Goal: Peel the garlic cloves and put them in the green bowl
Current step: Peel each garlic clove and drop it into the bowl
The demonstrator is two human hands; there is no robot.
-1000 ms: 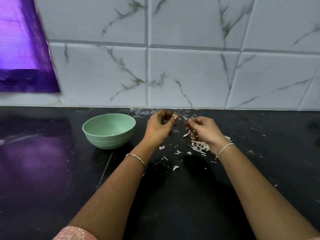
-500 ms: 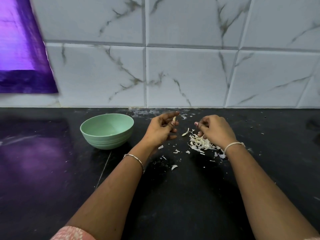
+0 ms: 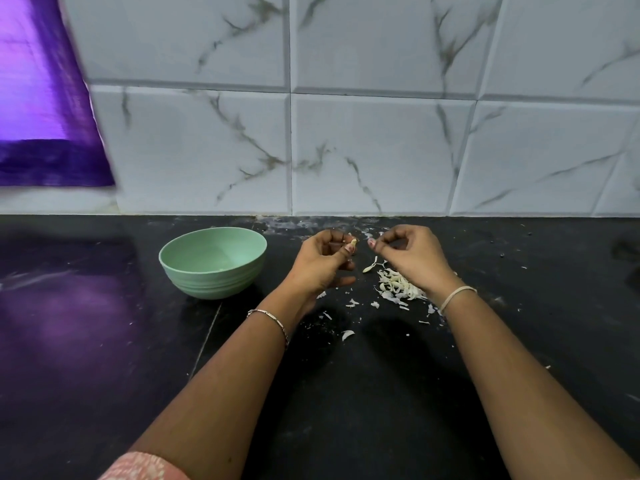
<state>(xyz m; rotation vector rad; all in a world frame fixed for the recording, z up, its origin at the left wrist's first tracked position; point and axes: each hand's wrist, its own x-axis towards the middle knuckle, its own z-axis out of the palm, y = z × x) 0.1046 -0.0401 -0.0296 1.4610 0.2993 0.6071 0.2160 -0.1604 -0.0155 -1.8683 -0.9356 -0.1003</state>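
- Green bowl (image 3: pixel 214 284) sits on the black counter (image 3: pixel 346 393), just left of both hands; what lies inside is too faint to name.
- The left hand (image 3: pixel 323 263) pinches a small garlic clove (image 3: pixel 353 242) between thumb and fingers, above the counter.
- The right hand (image 3: pixel 412 258) has its fingertips drawn together beside the clove; whether they hold skin, I cannot tell.
- Risk: the clove is tiny, so a hard tug may flick it into the pile of peels (image 3: pixel 398 289).

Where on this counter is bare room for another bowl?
Left of the round green bowl, the dark stone counter is bare; also the front strip between both forearms. Crowded: papery garlic peels beneath the right hand, scraps below the left hand pinching a garlic clove.
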